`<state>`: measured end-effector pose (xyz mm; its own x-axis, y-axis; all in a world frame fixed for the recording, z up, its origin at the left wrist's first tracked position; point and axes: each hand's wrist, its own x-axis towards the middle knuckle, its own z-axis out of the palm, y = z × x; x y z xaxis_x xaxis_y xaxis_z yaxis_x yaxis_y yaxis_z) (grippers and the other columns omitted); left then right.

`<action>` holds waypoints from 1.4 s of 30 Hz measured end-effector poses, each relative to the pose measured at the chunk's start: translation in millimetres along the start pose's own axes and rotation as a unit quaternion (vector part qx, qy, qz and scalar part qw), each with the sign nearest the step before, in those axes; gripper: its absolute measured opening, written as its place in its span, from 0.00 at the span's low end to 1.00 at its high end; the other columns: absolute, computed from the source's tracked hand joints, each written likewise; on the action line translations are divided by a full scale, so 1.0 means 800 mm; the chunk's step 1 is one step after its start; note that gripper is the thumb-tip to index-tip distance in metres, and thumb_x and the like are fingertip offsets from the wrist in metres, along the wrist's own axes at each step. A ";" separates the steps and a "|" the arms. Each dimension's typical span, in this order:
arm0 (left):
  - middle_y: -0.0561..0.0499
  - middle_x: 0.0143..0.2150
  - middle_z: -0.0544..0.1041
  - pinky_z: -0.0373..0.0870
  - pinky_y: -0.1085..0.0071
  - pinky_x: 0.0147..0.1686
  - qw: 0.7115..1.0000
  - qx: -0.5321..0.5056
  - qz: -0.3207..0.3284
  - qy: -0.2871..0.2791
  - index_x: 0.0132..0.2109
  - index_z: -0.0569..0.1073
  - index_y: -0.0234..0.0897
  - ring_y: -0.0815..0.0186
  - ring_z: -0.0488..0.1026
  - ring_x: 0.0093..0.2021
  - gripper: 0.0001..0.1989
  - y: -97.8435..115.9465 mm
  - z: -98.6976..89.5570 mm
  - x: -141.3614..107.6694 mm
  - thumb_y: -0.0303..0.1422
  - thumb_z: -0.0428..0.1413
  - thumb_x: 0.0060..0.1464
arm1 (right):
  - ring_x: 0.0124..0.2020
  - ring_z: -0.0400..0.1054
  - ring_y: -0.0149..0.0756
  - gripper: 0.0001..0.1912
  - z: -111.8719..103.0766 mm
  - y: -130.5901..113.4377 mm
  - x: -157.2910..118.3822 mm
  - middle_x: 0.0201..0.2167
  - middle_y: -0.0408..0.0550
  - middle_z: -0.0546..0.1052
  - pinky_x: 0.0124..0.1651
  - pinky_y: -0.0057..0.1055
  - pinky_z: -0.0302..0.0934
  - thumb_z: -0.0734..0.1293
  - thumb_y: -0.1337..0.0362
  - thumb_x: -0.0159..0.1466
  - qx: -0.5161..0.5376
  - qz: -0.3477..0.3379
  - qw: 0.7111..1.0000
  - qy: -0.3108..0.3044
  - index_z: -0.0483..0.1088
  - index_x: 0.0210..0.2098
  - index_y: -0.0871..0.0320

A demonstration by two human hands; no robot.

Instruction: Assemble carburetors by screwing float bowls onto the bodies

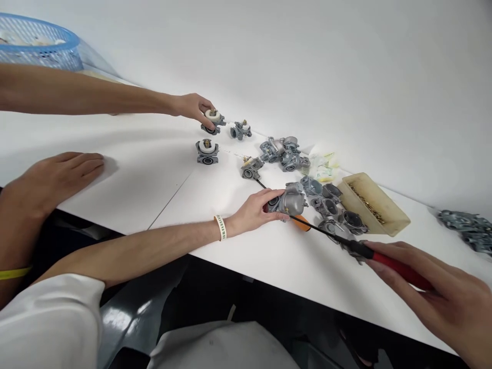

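My left hand (263,211), with a pale band on the wrist, is wrapped round a grey metal carburetor (294,203) held on its side at the table. My right hand (442,292) grips the red handle of a screwdriver (400,266). Its dark shaft points left, and the tip reaches the near side of the carburetor, by a small brass screw; whether it sits in a screw head I cannot tell. Beneath the carburetor an orange rounded piece (302,223) shows, mostly covered. A thin dark rod (261,183) sticks out beyond my left fingers.
Several carburetor parts (329,207) lie right of my left hand, beside a cream bin (397,218) of small brass pieces. More carburetors (290,148) stand farther back. At left, a co-worker's hand (194,106) grasps a carburetor with a white ring; their other hand (63,177) rests on the table.
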<state>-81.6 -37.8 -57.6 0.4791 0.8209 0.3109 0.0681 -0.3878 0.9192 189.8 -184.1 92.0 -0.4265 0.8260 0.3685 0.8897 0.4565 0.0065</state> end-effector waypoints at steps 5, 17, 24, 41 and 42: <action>0.43 0.51 0.74 0.66 0.71 0.36 1.000 0.016 0.010 -0.001 0.65 0.70 0.40 0.64 0.69 0.40 0.38 -0.001 0.001 0.000 0.53 0.65 0.51 | 0.23 0.71 0.28 0.07 0.004 -0.006 0.003 0.33 0.40 0.79 0.27 0.27 0.63 0.66 0.58 0.69 0.018 0.060 0.998 0.029 0.73 0.45 0.50; 0.47 0.48 0.75 0.67 0.70 0.39 0.999 0.029 0.021 -0.012 0.62 0.72 0.41 0.63 0.70 0.41 0.36 0.002 0.002 -0.001 0.52 0.66 0.51 | 0.24 0.73 0.27 0.09 0.018 0.012 0.005 0.33 0.39 0.80 0.23 0.21 0.63 0.65 0.56 0.70 0.012 -0.003 0.999 0.034 0.73 0.46 0.50; 0.47 0.46 0.75 0.67 0.69 0.39 1.000 0.020 0.011 -0.011 0.62 0.72 0.42 0.62 0.70 0.41 0.37 0.002 0.002 0.001 0.53 0.66 0.50 | 0.22 0.71 0.27 0.08 0.013 0.004 0.003 0.32 0.40 0.79 0.26 0.26 0.63 0.66 0.56 0.70 0.012 0.045 0.998 0.031 0.73 0.45 0.49; 0.46 0.47 0.75 0.69 0.67 0.41 0.998 0.062 0.025 -0.011 0.62 0.72 0.44 0.61 0.71 0.41 0.35 0.003 0.000 -0.001 0.51 0.66 0.51 | 0.23 0.73 0.30 0.12 0.015 0.012 0.005 0.32 0.35 0.80 0.25 0.25 0.65 0.65 0.49 0.68 0.029 0.056 0.998 0.000 0.75 0.44 0.46; 0.46 0.47 0.75 0.69 0.67 0.40 0.997 0.073 0.033 -0.012 0.63 0.71 0.43 0.61 0.71 0.41 0.35 0.002 0.000 -0.002 0.52 0.65 0.51 | 0.21 0.71 0.29 0.12 0.014 0.013 0.007 0.29 0.35 0.79 0.24 0.25 0.63 0.65 0.48 0.68 0.040 0.071 0.997 -0.008 0.75 0.41 0.47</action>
<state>-82.0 -39.5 -56.7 0.5080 0.7813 0.3625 0.1617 -0.4999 0.8509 195.1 -171.2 83.3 -0.3004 0.8892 0.3451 0.9260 0.3587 -0.1182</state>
